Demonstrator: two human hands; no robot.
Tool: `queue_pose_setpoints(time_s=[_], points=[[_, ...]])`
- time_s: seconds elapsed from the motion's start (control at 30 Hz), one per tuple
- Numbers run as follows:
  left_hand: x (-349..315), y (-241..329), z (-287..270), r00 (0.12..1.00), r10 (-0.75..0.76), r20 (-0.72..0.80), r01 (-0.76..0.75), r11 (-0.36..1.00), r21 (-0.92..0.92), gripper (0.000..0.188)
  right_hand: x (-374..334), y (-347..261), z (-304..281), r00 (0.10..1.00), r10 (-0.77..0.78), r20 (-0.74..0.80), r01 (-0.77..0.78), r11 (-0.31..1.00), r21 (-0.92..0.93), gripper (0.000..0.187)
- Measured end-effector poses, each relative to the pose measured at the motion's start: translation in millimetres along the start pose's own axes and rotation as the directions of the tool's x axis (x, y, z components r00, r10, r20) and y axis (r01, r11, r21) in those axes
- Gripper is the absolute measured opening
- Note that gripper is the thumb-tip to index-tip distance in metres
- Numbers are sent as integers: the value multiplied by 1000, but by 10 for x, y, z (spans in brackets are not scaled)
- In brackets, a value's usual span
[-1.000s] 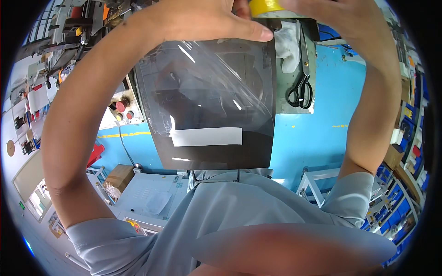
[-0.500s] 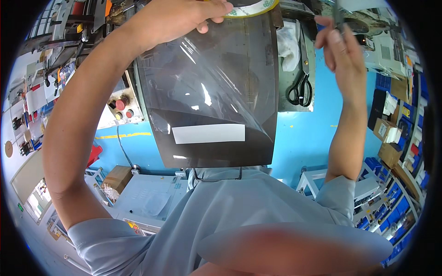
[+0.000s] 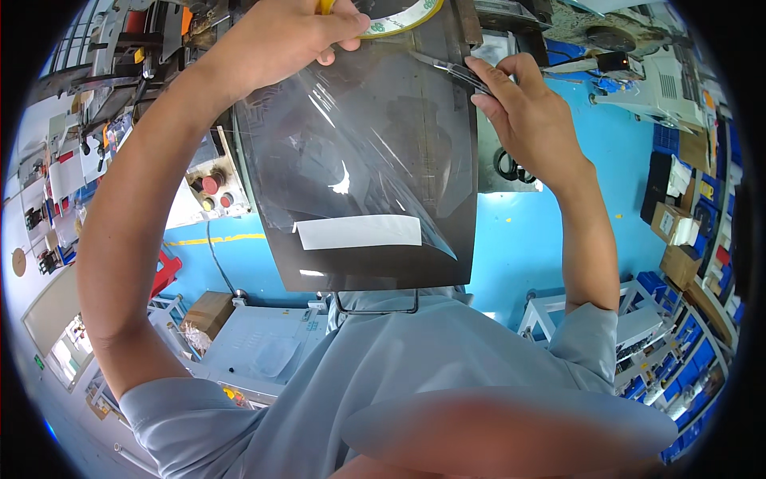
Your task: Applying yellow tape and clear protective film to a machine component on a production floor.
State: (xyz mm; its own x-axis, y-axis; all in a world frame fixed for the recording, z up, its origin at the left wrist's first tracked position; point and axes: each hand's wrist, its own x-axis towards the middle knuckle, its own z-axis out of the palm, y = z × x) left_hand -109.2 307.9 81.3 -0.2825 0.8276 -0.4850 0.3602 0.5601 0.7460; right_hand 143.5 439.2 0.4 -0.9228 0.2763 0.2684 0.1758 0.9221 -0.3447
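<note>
My left hand (image 3: pixel 299 36) is closed on the edge of a roll of tape (image 3: pixel 407 21) with a yellow rim and a printed white core, at the far end of a dark flat board (image 3: pixel 359 275). In my right hand (image 3: pixel 527 108) is a utility knife (image 3: pixel 459 72), its thin blade pointing left over the board, just below the roll. Whether the blade touches anything, I cannot tell. Across the board lies a creased clear plastic film (image 3: pixel 343 136). A white rectangular strip (image 3: pixel 359 232) rests near the board's close edge.
Black-handled scissors (image 3: pixel 511 166) lie right of the board, partly hidden by my right hand. Left of it stands a panel with red and yellow buttons (image 3: pixel 211 184). A small device (image 3: pixel 614 64) sits at the far right. Shelves with boxes and blue bins (image 3: pixel 678 267) line the right side.
My right hand has come left and nearer with the knife, from beyond the scissors to the board's right edge. My left hand has shifted the tape roll slightly left and nearer.
</note>
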Motion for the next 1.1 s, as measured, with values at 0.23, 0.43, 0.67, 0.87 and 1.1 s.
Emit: queue_pose_setpoints(time_s=[0.23,0.43,0.67,0.87,1.1], points=[[-22,62,18,998,-47,-49,48,999,19,20,39,-7,71,998,-28,-48,26,998,-55,32],[3,39,4,999,-43,-33,43,999,7,20,43,-18,111,998,-13,-66,9,998,-57,31],[-49,144,-2,993,-112,-42,116,987,109,22,55,-25,108,997,1,-72,-4,999,-42,31],[-59,152,-4,993,-103,-59,109,988,108,23,72,-62,112,998,12,-68,-16,999,-49,30],[-40,95,-19,995,-92,-33,95,993,76,23,59,-100,111,995,31,-91,-39,995,-87,29]])
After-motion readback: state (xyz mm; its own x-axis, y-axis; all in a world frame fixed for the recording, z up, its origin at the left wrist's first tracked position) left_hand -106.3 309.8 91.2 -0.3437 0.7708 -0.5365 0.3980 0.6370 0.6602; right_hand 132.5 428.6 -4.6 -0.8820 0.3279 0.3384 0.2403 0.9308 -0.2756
